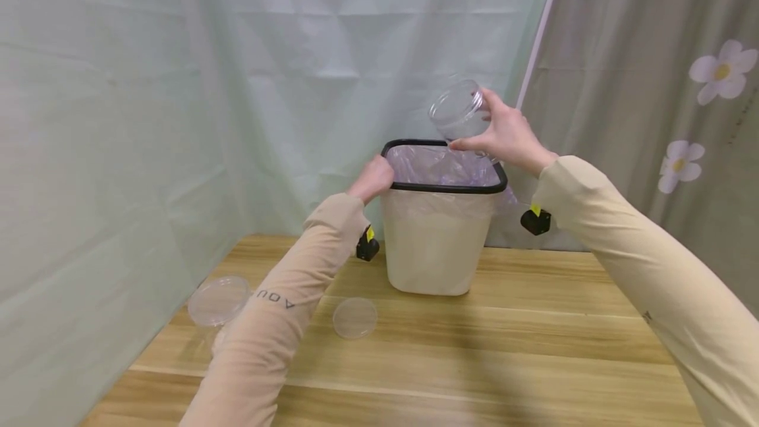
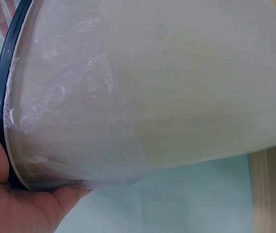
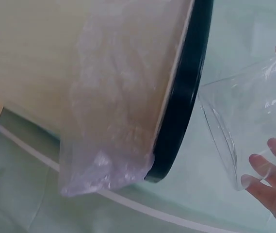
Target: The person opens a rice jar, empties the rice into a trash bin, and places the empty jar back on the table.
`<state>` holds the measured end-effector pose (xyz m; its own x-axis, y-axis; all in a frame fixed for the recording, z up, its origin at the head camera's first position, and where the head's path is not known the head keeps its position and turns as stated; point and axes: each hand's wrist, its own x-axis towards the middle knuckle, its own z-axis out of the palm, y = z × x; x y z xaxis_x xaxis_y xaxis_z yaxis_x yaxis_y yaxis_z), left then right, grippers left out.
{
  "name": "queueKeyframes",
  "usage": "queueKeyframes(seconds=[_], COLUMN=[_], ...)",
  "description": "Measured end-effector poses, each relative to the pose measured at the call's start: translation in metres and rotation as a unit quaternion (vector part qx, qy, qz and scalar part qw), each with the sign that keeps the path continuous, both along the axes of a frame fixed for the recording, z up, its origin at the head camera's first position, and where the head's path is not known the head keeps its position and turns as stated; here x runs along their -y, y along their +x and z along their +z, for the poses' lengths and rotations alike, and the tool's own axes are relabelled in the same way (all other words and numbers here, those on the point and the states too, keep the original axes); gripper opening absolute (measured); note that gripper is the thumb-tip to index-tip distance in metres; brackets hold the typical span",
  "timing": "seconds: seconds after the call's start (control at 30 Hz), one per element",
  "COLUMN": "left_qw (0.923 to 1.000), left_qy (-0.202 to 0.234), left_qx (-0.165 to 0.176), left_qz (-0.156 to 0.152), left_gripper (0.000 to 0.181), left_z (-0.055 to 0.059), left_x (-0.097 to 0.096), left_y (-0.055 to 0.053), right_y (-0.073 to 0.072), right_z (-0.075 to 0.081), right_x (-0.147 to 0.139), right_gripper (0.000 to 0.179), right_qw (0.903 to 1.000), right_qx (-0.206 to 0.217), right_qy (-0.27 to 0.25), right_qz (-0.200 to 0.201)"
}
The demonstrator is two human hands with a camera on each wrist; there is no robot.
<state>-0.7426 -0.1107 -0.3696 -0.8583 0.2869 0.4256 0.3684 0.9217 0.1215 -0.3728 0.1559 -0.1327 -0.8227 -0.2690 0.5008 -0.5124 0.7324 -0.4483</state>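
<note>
Counter (image 1: pixel 563 354): one, wood-grained, bare of any cloth.

Bin (image 1: pixel 435 249): one, cream, upright near the far side of the counter, black rim at the top. Probable fault: tipping or sliding, from an uneven pull at the rim.

Sleeves (image 1: pixel 296 292): two, beige, long. Both arms stretched forward, right one the higher, both angled inward to the bin.

Liner (image 1: pixel 435 162): one, thin translucent plastic, folded over the rim, loose outside. Probable fault: slipping inward or tearing, from a snag or a dragged grip.

Left hand (image 1: pixel 373 178): low at the rim's left corner, fingers curled closely round rim and liner.

Right hand (image 1: pixel 512 134): above the rim's right side, thumb and fingers well parted, gripping opposite sides of the jar (image 1: pixel 456 120).

Jar, as held: clear, tilted over the bin opening, contents none visible, contact with rim uncertain. Probable fault: a slip or a knock against the rim, from smooth walls and a fingertip hold.

Container (image 1: pixel 218 302): clear, partly behind the left sleeve. Probable fault: toppling, from a forearm brush.

Disc (image 1: pixel 354 317): clear, flat on the counter, possibly a lid.
</note>
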Motion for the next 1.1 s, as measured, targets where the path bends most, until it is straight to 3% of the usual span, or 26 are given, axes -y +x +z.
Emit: queueKeyframes(seconds=[0.33,0.53,0.7,0.97,1.1], left_qw=[0.9994,0.9986,0.9923,0.998,0.9979], left_qy=[-0.028,-0.045,-0.103,-0.052,-0.054], left_qx=[-0.015,-0.025,-0.063,-0.032,-0.03], left_qz=[-0.013,-0.014,-0.03,-0.017,-0.016], left_gripper=[0.031,0.03,0.024,0.031,0.031], left_z=[0.0,-0.005,-0.009,-0.007,-0.011], left_x=[-0.004,-0.004,-0.001,0.002,0.005], left_y=[-0.002,-0.012,-0.02,-0.012,-0.021], right_y=[0.004,0.007,0.009,0.011,0.015], right_z=[0.002,0.0,-0.003,-0.011,-0.014], right_x=[0.0,-0.002,-0.003,-0.004,-0.002], right_gripper=[0.118,0.101,0.094,0.086,0.079], right_qw=[0.9972,0.9943,0.9894,0.975,0.9689], right_qx=[0.056,0.071,0.086,0.106,0.102], right_qy=[-0.049,-0.079,-0.116,-0.191,-0.216], right_qz=[0.006,0.01,0.014,0.043,0.063])
